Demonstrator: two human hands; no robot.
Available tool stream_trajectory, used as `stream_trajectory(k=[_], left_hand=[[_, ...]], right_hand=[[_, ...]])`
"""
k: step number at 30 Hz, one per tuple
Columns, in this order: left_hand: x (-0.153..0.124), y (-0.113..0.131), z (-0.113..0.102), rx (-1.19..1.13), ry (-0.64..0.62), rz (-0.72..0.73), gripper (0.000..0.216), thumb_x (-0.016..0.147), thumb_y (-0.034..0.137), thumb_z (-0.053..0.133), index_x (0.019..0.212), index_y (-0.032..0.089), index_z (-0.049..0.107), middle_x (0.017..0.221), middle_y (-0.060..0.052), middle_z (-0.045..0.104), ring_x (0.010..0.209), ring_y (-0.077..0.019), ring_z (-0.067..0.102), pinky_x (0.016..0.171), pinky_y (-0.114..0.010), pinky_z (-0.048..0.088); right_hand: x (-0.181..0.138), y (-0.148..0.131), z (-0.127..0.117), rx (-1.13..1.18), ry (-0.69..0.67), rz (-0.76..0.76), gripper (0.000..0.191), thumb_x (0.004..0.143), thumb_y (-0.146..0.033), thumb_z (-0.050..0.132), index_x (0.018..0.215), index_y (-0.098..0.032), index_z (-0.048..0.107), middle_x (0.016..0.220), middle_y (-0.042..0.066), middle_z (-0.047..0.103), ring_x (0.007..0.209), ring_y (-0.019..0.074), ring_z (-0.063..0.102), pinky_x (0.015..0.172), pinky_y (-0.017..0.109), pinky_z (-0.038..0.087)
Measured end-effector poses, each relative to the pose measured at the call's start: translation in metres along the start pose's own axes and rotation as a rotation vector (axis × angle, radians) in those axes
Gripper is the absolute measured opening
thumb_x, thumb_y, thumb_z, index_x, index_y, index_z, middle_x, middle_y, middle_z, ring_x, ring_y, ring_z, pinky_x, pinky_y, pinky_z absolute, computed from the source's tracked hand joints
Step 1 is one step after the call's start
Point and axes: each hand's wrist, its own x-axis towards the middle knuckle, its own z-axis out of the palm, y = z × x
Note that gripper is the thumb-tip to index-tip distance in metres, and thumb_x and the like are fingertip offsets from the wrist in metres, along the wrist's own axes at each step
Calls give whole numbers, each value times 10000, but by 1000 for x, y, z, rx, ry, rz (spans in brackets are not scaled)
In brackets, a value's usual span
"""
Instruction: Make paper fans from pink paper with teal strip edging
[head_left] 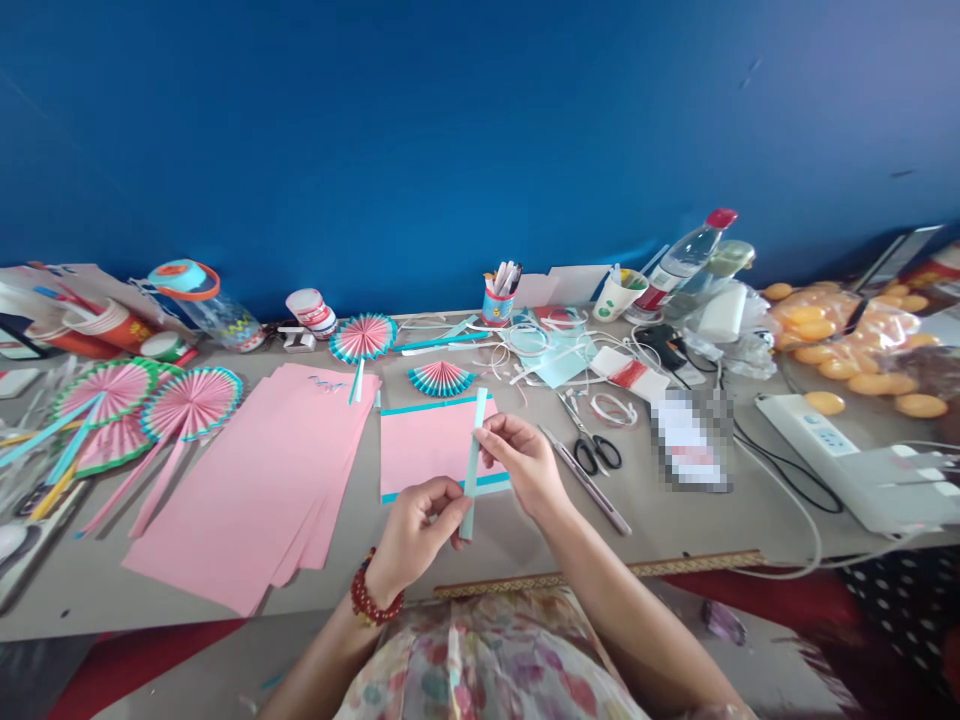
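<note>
A long pale teal paper strip point(474, 462) stands nearly upright between my two hands above the table edge. My left hand point(417, 533), with a red bead bracelet at the wrist, pinches its lower part. My right hand point(520, 458) pinches it near the middle. Just behind the strip lies a pink sheet with teal borders point(427, 447). A stack of plain pink sheets point(262, 480) lies to the left of it.
Finished pink-and-teal paper fans point(135, 410) lie at the left; smaller ones point(363, 338) sit further back. Scissors point(592, 445) and a metal ruler point(585, 480) lie right of my hands. A pen cup point(498, 300), bottles point(686, 260), a power strip point(810, 425) and orange balls point(847, 360) crowd the back right.
</note>
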Motion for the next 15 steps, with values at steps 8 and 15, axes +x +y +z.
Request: stream_trajectory(k=[8,15], left_hand=[[0,-3,0,-2,-10,-3,282,920,402,566,761,169,571,600,25,587,510,-115,626,526,-202,486],[0,1,1,10,3,-9,269,912,391,569,759,170,576,604,32,559,513,-108,612,515,-195,486]], right_hand=[[0,3,1,9,15,-4,291,760,-449,763,731,-202,611,602,-43,546,518,94,490,509,225,426],[1,5,0,29,23,-6,278,771,-425,766,730,-199,610,594,-45,541,508,89,489,497,218,421]])
